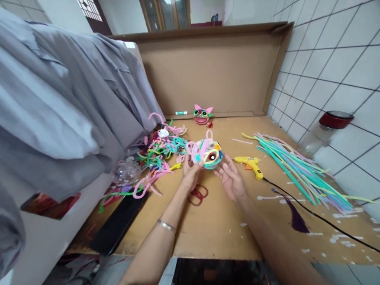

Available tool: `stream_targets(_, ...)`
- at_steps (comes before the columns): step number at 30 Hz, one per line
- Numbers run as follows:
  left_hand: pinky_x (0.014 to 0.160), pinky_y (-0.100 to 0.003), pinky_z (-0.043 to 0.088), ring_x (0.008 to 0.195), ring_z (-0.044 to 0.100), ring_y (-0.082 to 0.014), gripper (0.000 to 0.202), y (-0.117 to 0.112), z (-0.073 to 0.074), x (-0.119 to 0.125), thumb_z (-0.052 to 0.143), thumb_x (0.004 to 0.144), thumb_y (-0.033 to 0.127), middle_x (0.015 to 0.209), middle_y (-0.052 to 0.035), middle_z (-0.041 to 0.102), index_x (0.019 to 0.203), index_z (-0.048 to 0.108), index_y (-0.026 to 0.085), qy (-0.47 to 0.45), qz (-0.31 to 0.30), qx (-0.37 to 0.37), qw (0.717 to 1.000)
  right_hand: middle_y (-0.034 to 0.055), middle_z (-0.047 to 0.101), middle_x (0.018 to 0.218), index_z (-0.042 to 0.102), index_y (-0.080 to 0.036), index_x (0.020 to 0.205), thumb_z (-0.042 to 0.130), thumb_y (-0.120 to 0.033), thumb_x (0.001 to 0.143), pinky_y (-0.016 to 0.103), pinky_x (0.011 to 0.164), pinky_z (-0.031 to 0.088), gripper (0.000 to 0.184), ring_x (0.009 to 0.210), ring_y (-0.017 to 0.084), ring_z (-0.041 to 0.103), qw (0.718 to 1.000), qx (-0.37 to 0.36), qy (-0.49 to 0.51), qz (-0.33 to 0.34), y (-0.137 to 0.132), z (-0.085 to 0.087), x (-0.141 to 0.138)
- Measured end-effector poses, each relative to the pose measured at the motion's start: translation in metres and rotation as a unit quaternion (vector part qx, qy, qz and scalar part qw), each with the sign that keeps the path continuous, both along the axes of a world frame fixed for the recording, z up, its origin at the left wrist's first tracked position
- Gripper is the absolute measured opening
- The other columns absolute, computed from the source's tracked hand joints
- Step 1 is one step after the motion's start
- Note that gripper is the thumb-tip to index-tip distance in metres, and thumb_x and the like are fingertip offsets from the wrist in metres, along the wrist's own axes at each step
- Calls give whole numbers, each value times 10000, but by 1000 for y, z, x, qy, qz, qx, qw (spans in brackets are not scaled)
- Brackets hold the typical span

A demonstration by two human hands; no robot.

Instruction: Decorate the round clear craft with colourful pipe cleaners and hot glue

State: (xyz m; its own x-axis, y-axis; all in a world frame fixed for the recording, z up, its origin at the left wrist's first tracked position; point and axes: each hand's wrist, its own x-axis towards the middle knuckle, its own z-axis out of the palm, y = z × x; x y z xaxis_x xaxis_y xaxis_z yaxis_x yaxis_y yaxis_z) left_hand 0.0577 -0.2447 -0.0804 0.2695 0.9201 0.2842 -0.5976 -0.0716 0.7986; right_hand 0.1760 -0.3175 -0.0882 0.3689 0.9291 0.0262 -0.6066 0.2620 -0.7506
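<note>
A colourful pipe-cleaner animal head [207, 153], with a large red, white and black eye, is held up above the table. My left hand [191, 172] grips its lower left side, fingers closed around it. At its right edge is my right hand [230, 176], fingers apart and curved upward; whether the fingertips touch the head I cannot tell. Below the hands lie red-handled scissors [198, 195], partly hidden by my left hand. A yellow glue gun [252, 164] rests just right of my right hand, its nozzle pointing toward the hand.
Tangled pipe cleaners [167, 146] are heaped on the left, near a black phone-like slab [119, 221]. A finished-looking pink-eared head [201, 114] stands at the back by a marker [181, 113]. Rightward lie straight pipe cleaners [295, 165], a purple tassel [295, 215] and a lidded jar [326, 131].
</note>
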Motion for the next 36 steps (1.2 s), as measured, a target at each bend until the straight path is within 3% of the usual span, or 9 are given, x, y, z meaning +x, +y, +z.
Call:
stream_targets(4,1050,-439,432,1224,565,-294,752,0,1,-5,808,576,320,1259,-78,651,1279,548,255,-13,-81,-39,996,-12,703,894,658,-233,810,828,-347,589,267,709,480,301,849,150,636,995,-54,12,-89,8,-11,23)
stream_targets(7,1053,-495,426,1215,567,-334,750,1,0,-10,802,542,340,1214,-103,674,1245,575,216,-19,-140,-80,987,-24,683,761,626,-219,683,880,-368,512,263,670,478,340,766,146,627,989,-61,33,-128,11,-14,35)
stream_targets(10,1072,-539,396,1236,544,-367,748,1,1,-13,781,521,374,1220,-118,672,1223,594,197,-34,-174,-111,978,-15,671,700,573,-210,591,843,-546,538,276,635,495,434,708,149,629,992,-55,67,-96,11,-12,36)
stream_targets(13,1088,-554,370,1251,529,-376,713,0,2,-16,750,536,409,1237,-114,667,1204,611,201,-49,-167,-130,976,1,682,695,611,-208,646,772,-636,604,285,603,509,459,670,154,634,997,-44,67,-21,9,-6,28)
stream_targets(16,1084,-555,372,1261,519,-373,680,-1,3,-18,724,566,445,1233,-108,671,1195,617,208,-58,-156,-144,975,5,704,717,642,-210,722,801,-577,600,286,589,516,419,648,157,635,998,-26,52,21,5,0,20)
stream_targets(23,1077,-555,380,1262,520,-362,681,0,-2,-20,702,593,453,1197,-105,686,1219,605,203,-60,-147,-174,972,-11,705,752,625,-221,780,829,-446,617,283,649,527,345,675,144,639,998,21,4,52,-3,10,15)
stream_targets(36,1050,-596,412,1251,528,-413,633,-3,4,-18,742,519,399,1207,-96,694,1122,667,222,-49,-143,-155,976,-46,689,750,626,-212,773,837,-341,581,216,623,500,312,678,109,609,998,-7,26,49,-4,11,7)
